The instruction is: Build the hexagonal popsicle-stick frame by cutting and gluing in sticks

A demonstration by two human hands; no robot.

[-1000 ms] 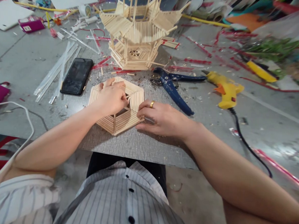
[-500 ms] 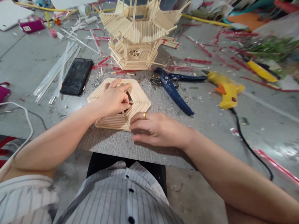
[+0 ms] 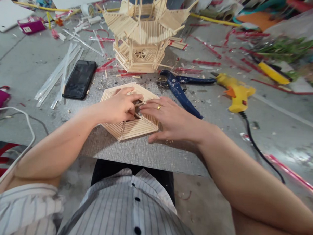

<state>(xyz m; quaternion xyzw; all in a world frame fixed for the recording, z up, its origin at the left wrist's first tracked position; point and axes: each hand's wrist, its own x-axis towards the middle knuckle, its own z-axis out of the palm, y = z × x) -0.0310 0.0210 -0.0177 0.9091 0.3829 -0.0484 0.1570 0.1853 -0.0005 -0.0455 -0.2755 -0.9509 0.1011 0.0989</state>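
A flat hexagonal roof piece (image 3: 132, 127) made of pale wooden sticks lies on a grey mat (image 3: 145, 151) in front of me. My left hand (image 3: 119, 106) rests on its middle with the fingers pinched on a small stick at the central opening. My right hand (image 3: 169, 118), wearing a gold ring, lies flat on the hexagon's right side, fingers stretched toward the left hand's fingertips. Behind them stands a tall stick pagoda model (image 3: 142, 34).
Blue-handled cutters (image 3: 181, 92) and a yellow glue gun (image 3: 235, 93) with a black cord lie to the right. A black phone (image 3: 80, 79) and clear glue sticks (image 3: 60, 73) lie to the left. Red scraps and clutter cover the back of the table.
The hexagon has been turned on the mat. My right hand moved from its near edge up onto its right side, fingers now meeting the left hand's.
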